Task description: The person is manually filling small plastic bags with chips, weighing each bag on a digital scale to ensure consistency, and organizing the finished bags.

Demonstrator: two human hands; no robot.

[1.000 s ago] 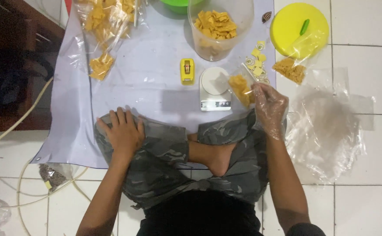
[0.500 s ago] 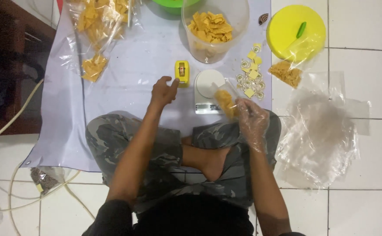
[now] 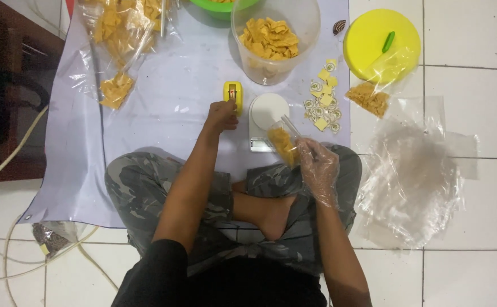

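— Where is the tape dispenser (image 3: 232, 92) lying?

— Just beyond my left hand (image 3: 221, 116), which is the nearer hand; its fingers are curling onto the near end, long axis pointing away from me.

— And the right hand (image 3: 318, 165)?

— Gloved, it is gripping the small chip bag (image 3: 283, 142) over the scale (image 3: 265, 120).

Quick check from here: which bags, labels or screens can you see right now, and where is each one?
Small clear bag of yellow chips: held in the gloved right hand, over the scale.
Scale screen: front edge of the white kitchen scale, small dark strip.
Clear chip bags: top left on the sheet.
Yellow square labels: loose, right of the scale.
Empty clear bags: floor, right.
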